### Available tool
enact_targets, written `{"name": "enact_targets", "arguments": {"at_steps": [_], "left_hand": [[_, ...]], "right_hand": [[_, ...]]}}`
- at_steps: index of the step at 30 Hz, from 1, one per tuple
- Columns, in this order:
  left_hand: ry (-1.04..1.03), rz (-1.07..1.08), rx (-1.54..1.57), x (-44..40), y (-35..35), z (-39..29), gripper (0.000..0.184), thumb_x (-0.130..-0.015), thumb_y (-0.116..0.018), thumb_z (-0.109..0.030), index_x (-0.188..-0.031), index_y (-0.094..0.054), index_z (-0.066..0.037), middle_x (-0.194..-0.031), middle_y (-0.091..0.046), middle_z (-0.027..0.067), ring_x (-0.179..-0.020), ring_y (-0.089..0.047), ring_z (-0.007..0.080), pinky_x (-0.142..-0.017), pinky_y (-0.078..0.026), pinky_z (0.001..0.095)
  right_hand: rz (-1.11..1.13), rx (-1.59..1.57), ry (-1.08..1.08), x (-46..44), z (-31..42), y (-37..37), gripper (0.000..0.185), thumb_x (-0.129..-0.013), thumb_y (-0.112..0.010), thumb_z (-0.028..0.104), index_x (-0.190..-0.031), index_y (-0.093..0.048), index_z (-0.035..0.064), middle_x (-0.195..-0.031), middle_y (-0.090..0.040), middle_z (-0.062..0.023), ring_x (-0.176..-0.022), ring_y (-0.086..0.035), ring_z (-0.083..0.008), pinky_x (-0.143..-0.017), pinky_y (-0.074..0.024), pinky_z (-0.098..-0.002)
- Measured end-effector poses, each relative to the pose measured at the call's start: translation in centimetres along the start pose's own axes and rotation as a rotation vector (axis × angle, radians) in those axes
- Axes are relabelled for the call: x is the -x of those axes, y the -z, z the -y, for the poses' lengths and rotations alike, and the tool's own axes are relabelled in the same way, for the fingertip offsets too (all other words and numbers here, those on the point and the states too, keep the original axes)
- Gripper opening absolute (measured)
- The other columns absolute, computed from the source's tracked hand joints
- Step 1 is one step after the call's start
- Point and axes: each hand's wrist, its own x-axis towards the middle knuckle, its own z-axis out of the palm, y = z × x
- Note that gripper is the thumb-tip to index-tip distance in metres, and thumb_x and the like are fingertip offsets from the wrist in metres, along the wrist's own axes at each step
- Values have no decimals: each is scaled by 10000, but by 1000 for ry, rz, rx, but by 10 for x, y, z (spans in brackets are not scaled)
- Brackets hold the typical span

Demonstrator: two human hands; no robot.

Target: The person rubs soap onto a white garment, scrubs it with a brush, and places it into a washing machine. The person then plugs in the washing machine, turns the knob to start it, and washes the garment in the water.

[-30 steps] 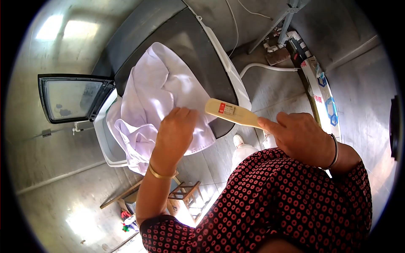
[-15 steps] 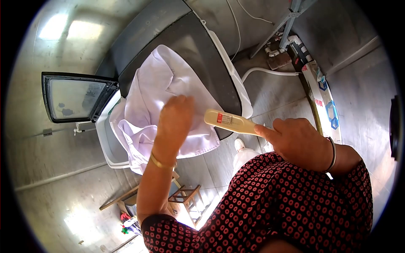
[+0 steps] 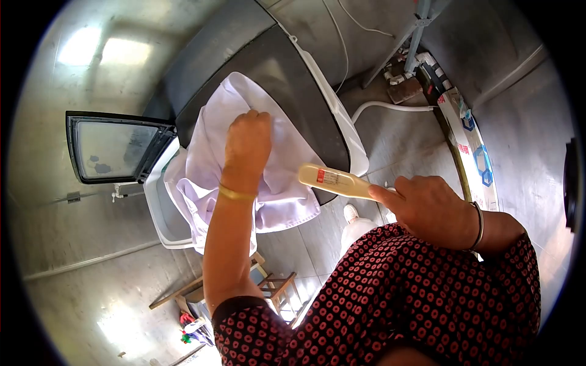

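Over the pale cloth (image 3: 210, 131) on the dark machine top (image 3: 293, 85), my left hand (image 3: 249, 137) is clenched; I cannot tell whether it pinches fabric.
At right, my right hand (image 3: 430, 204) grips the pale yellow paddle (image 3: 336, 181) by its narrow end, long axis slanting left and slightly far, broad end beside the cloth's right edge, contact unclear; my left hand is nearer the cloth's middle.

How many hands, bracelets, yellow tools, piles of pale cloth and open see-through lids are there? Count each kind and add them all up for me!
Hands: 2 (left hand, right hand)
Bracelets: 2 (gold bracelet, silver bracelet)
Flat yellow tool: 1
Pale cloth pile: 1
Open see-through lid: 1
Total: 7
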Motion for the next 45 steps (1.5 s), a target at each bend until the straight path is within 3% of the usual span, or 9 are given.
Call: {"name": "enact_targets", "arguments": {"at_steps": [7,10,15,23,29,35,37,40,45], "left_hand": [[-41,68,207,33,16,-29,42,-738,-507,-29,-753,-545,-36,-690,-540,125,-686,-553,297,-612,-466,380],[-14,-66,21,6,4,-17,30,-731,-522,-40,-739,-550,-41,-697,-553,125,-690,-566,294,-615,-477,377],[168,35,-52,-28,-7,4,32,-714,-544,-37,-718,-574,-49,-730,-585,140,-715,-601,268,-649,-499,358],[141,164,-134,9,14,-41,22,-717,-581,-55,-738,-585,-52,-797,-578,92,-774,-597,233,-637,-523,298],[254,-125,57,-1,-9,-36,88,-722,-582,-85,-777,-581,-17,-781,-559,102,-787,-569,251,-678,-499,333],[-72,-163,38,17,16,-30,188,-749,-601,-170,-856,-606,-16,-851,-559,117,-875,-516,287,-798,-411,393],[302,-351,213,19,18,-13,197,-772,-607,-197,-843,-613,-13,-880,-583,132,-892,-523,306,-784,-430,378],[371,-64,-9,22,13,3,167,-765,-612,-198,-846,-635,-54,-876,-604,112,-862,-539,304,-767,-439,379],[384,-74,-2,21,1,21,165,-777,-594,-212,-808,-626,-53,-835,-613,103,-814,-559,299,-703,-459,391]], "right_hand": [[22,-17,-32,2,1,-2,408,-798,-515,119,-1196,-509,29,-680,-506,-76,-524,-525,-190,-451,-413,-310],[31,-26,-25,0,2,0,412,-799,-513,121,-1200,-505,29,-685,-511,-81,-527,-530,-197,-457,-418,-315],[54,-27,-25,-1,3,4,409,-787,-520,112,-1188,-510,29,-698,-521,-88,-551,-540,-204,-485,-427,-321],[35,13,-25,1,4,3,413,-767,-531,100,-1173,-513,30,-702,-523,-89,-575,-547,-215,-503,-430,-326],[-16,-4,-8,3,1,6,437,-746,-556,98,-1177,-512,39,-705,-522,-82,-566,-540,-217,-502,-429,-331],[-9,-76,-39,5,-11,5,462,-713,-595,97,-1169,-528,64,-693,-510,-66,-559,-535,-216,-495,-424,-339],[-71,-66,-77,5,-14,6,447,-718,-586,89,-1162,-539,83,-684,-504,-65,-553,-531,-213,-491,-422,-336],[-125,-66,-85,3,-15,6,447,-716,-588,83,-1161,-543,97,-671,-499,-58,-543,-527,-207,-486,-420,-333],[-136,-53,-52,-5,-14,4,444,-716,-593,83,-1158,-547,98,-652,-495,-46,-527,-523,-201,-479,-422,-323]]}}
